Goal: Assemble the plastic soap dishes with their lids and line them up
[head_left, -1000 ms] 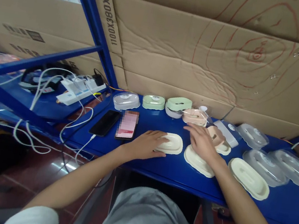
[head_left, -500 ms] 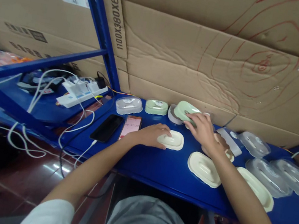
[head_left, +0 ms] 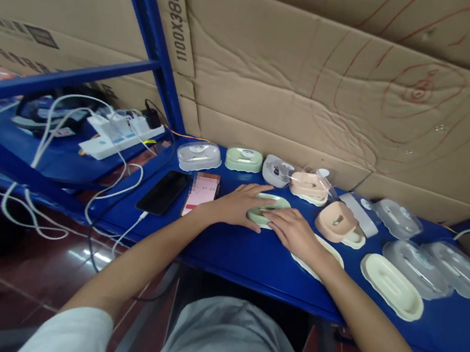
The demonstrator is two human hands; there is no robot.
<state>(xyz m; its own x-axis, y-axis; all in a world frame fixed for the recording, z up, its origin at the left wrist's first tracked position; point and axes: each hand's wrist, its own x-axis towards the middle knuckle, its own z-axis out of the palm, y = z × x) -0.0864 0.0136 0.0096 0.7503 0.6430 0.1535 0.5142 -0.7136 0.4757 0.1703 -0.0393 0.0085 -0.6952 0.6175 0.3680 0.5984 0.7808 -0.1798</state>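
A light green oval plastic dish lies in front of me, above where the cream dish sat. My left hand spans its left end, thumb at the near edge and fingers across the far rim. My right hand grips its right side, fingertips reaching inside. The cream dish beneath is nearly all hidden. A second cream oval dish is partly covered by my right wrist. Farther right lies another cream dish, and behind it a peach oval piece leans on a cream part.
Along the back stand a clear-lidded case, a green case, a grey case and a peach case. Several clear covers sit at the right. A black phone, a lit phone and cables lie left.
My right hand has brought the green dish from the back row down onto the cream dish by my left hand. The peach pieces are now uncovered. The view has shifted slightly.
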